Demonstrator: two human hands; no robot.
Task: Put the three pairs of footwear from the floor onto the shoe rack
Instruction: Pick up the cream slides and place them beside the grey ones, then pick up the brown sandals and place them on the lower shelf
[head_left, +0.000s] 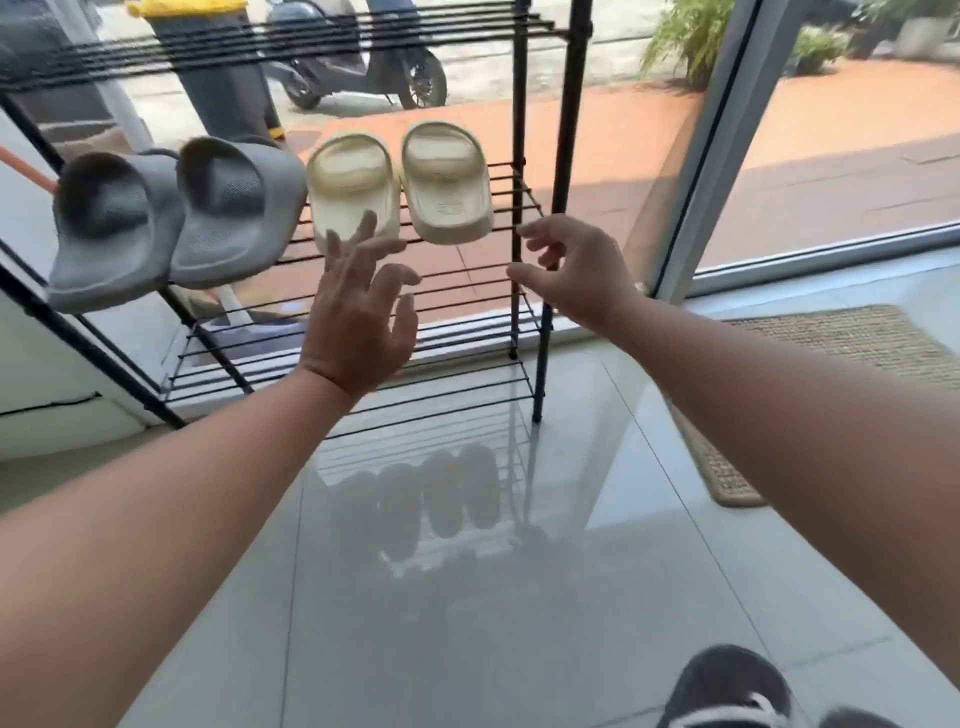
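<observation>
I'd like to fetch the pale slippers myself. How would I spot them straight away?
Find the black wire shoe rack by the glass door. On its middle shelf stand two pairs of slides; the cream slides are the right-hand pair, next to the rack's post. The grey slides beside them are darker and bulkier.

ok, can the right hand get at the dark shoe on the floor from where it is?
Probably yes. The right hand is open and empty up by the shoe rack, and bare floor lies between it and the dark shoe; it must pull back and down.
</observation>
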